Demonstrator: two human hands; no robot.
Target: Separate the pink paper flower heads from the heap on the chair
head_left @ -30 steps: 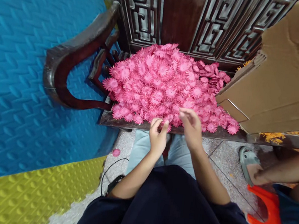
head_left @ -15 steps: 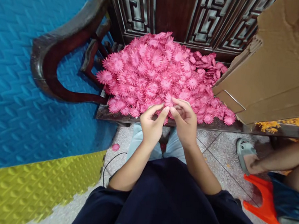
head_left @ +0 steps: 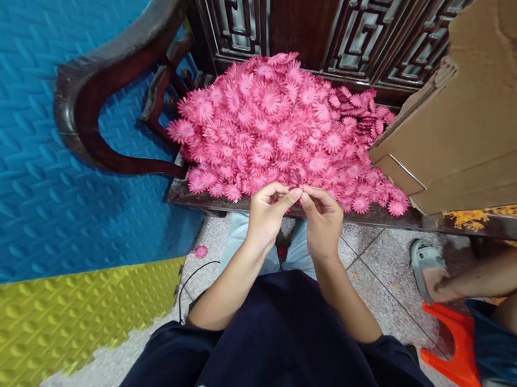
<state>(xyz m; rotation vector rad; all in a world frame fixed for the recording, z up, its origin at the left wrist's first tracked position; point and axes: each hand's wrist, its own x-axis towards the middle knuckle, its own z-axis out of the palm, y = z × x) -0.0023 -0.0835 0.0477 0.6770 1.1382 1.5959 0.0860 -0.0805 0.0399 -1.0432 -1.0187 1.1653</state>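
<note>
My left hand and my right hand meet at the front edge of the bench, thumbs and forefingers pinched together. Between the fingertips is a pink artificial flower, seen nearly edge-on and darker than the others; its lower part is hidden by my fingers. Right behind my hands rises a large heap of pink flower pieces, flat rounds with many thin petals, and some have a small dark dot at the centre. At the heap's right back, several pieces look deeper pink.
A dark wooden bench with a curved armrest bears the heap. To the right stands a cardboard sheet, with orange flower pieces near it. Another person's leg and a red stool are at right. One pink flower lies on the floor.
My hands have come closer together and shifted slightly right. The flower between them has turned from face-up to nearly edge-on.
</note>
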